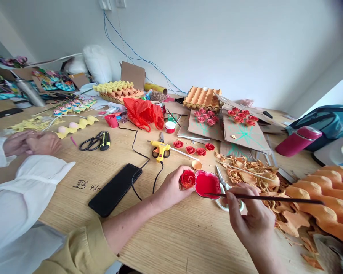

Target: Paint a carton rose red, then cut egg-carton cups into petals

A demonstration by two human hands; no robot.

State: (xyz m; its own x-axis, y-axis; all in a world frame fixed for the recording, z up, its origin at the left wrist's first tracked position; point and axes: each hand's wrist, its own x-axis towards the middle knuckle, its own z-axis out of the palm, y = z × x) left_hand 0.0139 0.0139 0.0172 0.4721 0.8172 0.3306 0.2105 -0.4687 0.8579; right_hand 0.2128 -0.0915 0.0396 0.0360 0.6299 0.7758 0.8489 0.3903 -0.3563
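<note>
My left hand [171,188] is closed around a red-painted rose [188,179] that looks made from egg carton, its orange base partly showing. Just right of it lies a scalloped dish of red paint [207,184]; whether my fingers touch the dish I cannot tell. My right hand [251,213] pinches a thin dark paintbrush [274,198], its tip over the paint. White-handled scissors [223,177] lie partly hidden behind the right hand. Several finished red roses [201,151] sit on the table beyond, beside a small orange cup piece [197,164].
A yellow glue gun [160,149], black phone [116,189] and cable lie left of centre. Carton scraps [246,171] and orange egg trays [326,190] fill the right. Cardboard sheets [242,133] with roses stand behind. Another person's hands [34,143] rest at left. A pink bottle [298,140] lies far right.
</note>
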